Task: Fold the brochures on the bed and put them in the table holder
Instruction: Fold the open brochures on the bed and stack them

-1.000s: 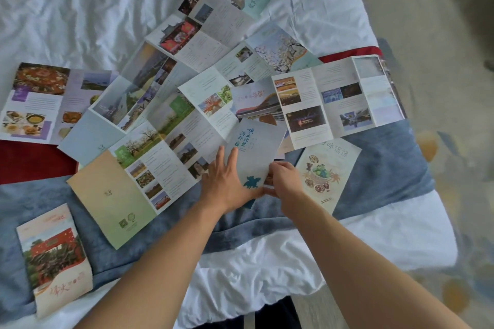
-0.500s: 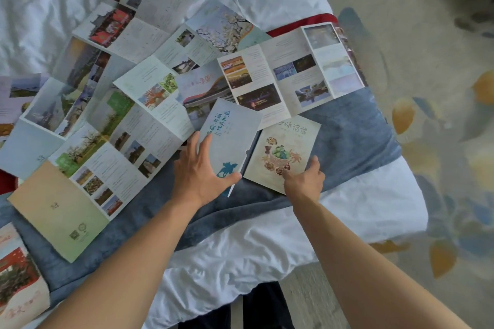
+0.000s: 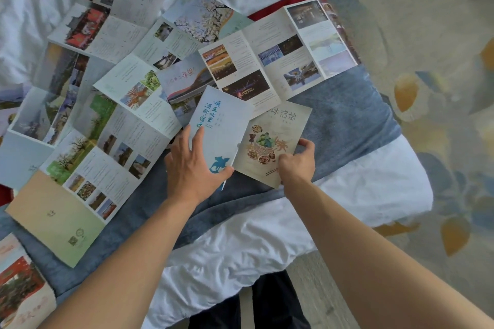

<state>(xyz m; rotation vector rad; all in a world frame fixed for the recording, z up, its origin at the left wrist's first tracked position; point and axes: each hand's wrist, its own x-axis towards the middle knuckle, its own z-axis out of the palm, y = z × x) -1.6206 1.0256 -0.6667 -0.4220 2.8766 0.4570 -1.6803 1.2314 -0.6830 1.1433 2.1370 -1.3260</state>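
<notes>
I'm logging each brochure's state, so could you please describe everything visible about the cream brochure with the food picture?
The cream brochure is folded, thin paper, lying tilted on the blue blanket. Its cover shows grey characters on top and a basket of food with small dishes below. The right hand grips its near right corner. Its left edge meets the pale blue brochure, which the left hand presses flat.

Head cam, close, steep down over bed (image 3: 240, 235)

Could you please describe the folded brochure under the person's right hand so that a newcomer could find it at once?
Start at the blue blanket across the foot of the bed. On its near part lie two folded brochures side by side; take the beige brochure, gripped by the right hand. Unlike the pale blue brochure beside it, its cover shows food dishes.
</notes>
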